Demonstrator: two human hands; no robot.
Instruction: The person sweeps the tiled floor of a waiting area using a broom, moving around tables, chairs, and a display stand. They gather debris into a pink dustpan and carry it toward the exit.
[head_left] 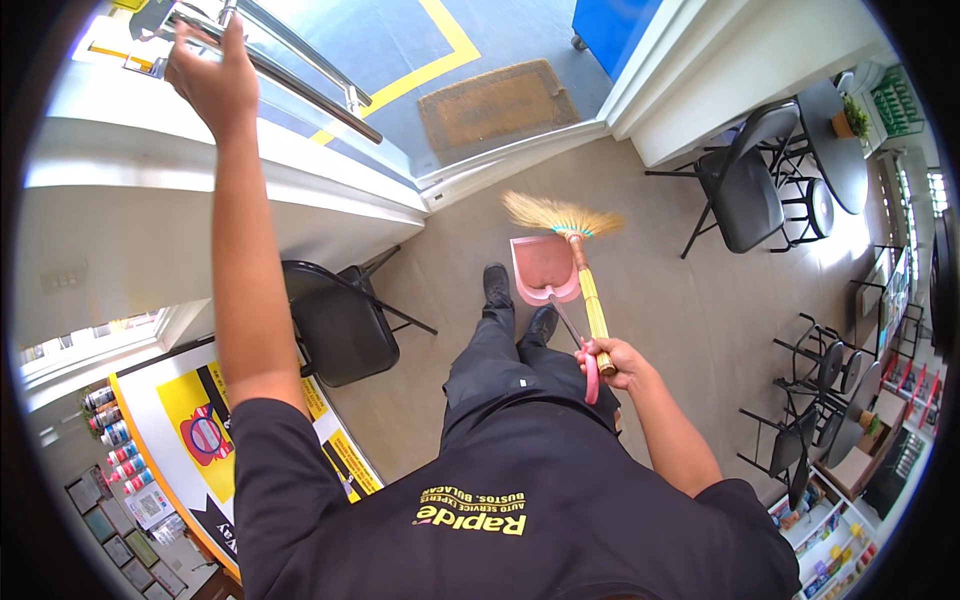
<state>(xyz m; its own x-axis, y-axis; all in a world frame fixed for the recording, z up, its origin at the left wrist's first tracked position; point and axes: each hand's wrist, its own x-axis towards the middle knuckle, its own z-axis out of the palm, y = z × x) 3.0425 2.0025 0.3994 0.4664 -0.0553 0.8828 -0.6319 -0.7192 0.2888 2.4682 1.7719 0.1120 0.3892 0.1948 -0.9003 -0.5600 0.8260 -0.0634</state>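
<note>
My left hand reaches up to the far left, its fingers closed at the upper end of a long metal door handle on a glass door. Low in front of my body, my right hand grips two handles together. One belongs to a soft straw broom with a yellow-wrapped handle, its tan bristles fanned out on the far side. The other is the pink-ended handle of a pink dustpan. The pan lies by my shoes, beneath the broom head, and small debris seems to lie in it.
Beyond the doorway is a brown doormat on blue-grey flooring with a yellow line. A black folding chair stands close on my left, by a counter with printed panels. Another black chair and a round table are at the right.
</note>
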